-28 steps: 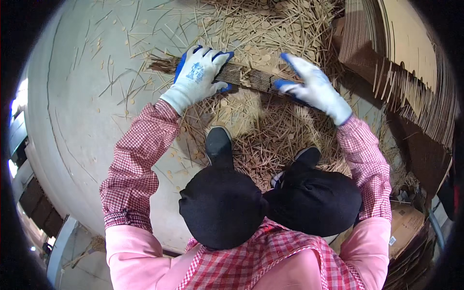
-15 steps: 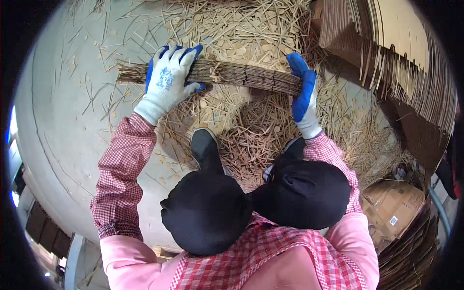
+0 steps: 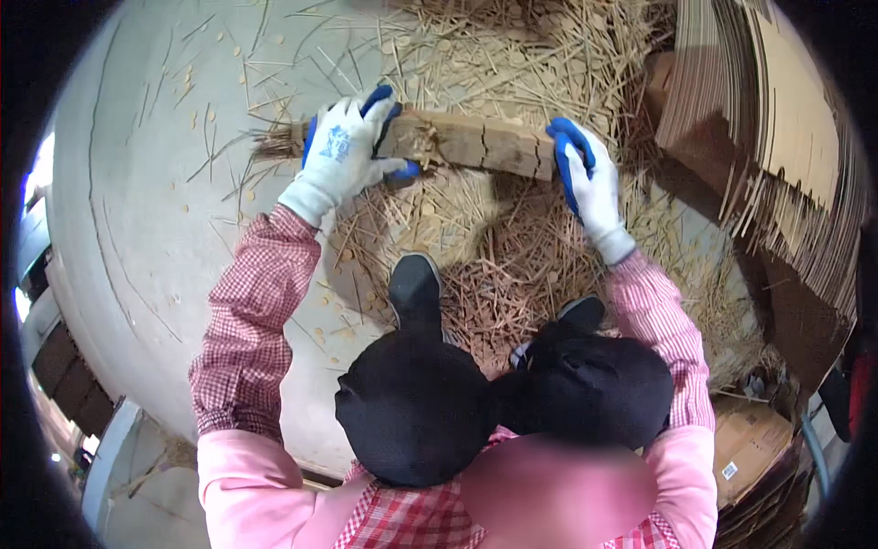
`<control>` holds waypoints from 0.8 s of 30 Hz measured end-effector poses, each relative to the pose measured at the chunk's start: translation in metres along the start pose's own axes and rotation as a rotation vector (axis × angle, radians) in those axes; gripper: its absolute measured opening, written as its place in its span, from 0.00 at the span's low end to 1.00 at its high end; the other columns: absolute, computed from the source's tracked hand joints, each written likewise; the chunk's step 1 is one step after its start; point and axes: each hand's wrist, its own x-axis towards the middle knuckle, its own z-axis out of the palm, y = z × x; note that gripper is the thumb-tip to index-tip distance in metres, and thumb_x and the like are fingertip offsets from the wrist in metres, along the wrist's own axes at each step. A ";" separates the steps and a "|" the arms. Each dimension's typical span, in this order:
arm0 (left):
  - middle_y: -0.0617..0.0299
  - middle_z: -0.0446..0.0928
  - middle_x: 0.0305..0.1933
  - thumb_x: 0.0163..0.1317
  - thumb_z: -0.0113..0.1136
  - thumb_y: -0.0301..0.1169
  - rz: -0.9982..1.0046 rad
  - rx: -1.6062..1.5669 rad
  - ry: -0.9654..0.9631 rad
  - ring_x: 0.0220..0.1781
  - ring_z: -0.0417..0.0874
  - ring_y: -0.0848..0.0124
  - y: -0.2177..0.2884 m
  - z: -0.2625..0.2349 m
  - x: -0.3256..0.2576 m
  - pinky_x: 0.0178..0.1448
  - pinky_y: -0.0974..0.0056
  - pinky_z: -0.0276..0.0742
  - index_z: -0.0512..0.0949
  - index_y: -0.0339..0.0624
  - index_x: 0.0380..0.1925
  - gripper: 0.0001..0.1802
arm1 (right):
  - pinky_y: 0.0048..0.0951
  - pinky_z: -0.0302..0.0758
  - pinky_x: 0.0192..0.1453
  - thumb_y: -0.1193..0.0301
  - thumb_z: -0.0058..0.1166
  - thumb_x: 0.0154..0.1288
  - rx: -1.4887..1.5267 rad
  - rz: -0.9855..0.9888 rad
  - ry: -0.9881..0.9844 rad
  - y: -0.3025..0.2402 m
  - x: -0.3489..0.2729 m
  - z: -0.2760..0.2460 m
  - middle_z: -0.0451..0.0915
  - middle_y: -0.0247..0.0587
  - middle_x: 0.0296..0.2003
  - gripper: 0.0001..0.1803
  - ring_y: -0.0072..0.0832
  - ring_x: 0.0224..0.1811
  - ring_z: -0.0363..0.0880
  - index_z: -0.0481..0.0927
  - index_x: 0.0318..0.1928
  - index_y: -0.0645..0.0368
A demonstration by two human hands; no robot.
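A stack of brown cardboard sheets (image 3: 471, 142) is held edge-on between my gloved hands, above the scrap on the floor. Its left end is ragged, and dark cracks or slots run across its right half. My left hand (image 3: 340, 156) wraps over the stack near the left end, thumb on the near side and fingers over the far side. At the right end, my right hand (image 3: 585, 174) presses its blue-coated fingers against the stack; the fingertips curl over the corner. A crumpled tuft of torn board (image 3: 418, 142) sticks out next to my left thumb.
Cardboard strips and small round cut-outs (image 3: 494, 274) lie heaped around my shoes (image 3: 416, 284). Tall stacks of cardboard sheets (image 3: 759, 119) stand at the right, with loose strips hanging off. A cardboard box (image 3: 750, 448) sits at lower right. Strips litter the grey floor (image 3: 155, 229).
The stack has turned so a flatter, more compact side faces up. My right hand has rolled, showing more of its white back. The whole view has shifted somewhat.
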 end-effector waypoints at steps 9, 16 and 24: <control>0.54 0.68 0.59 0.41 0.68 0.52 0.014 0.093 0.040 0.60 0.68 0.56 -0.005 0.002 -0.006 0.63 0.50 0.60 0.64 0.47 0.60 0.45 | 0.37 0.64 0.61 0.58 0.57 0.58 -0.547 -0.526 -0.434 -0.079 0.047 0.017 0.76 0.50 0.50 0.25 0.43 0.55 0.72 0.75 0.52 0.59; 0.56 0.65 0.62 0.41 0.68 0.53 0.111 -0.014 0.308 0.63 0.65 0.53 -0.011 0.014 -0.004 0.66 0.47 0.56 0.64 0.48 0.60 0.45 | 0.32 0.70 0.55 0.60 0.54 0.59 -0.372 -0.161 -0.818 -0.074 0.079 0.060 0.79 0.46 0.48 0.23 0.40 0.50 0.77 0.76 0.53 0.58; 0.60 0.64 0.64 0.40 0.68 0.49 0.188 -0.001 0.212 0.66 0.62 0.56 -0.012 0.011 -0.004 0.69 0.47 0.53 0.66 0.54 0.60 0.43 | 0.23 0.71 0.50 0.66 0.52 0.58 -0.071 0.202 -0.847 -0.066 0.093 0.059 0.83 0.37 0.41 0.20 0.22 0.43 0.79 0.78 0.51 0.58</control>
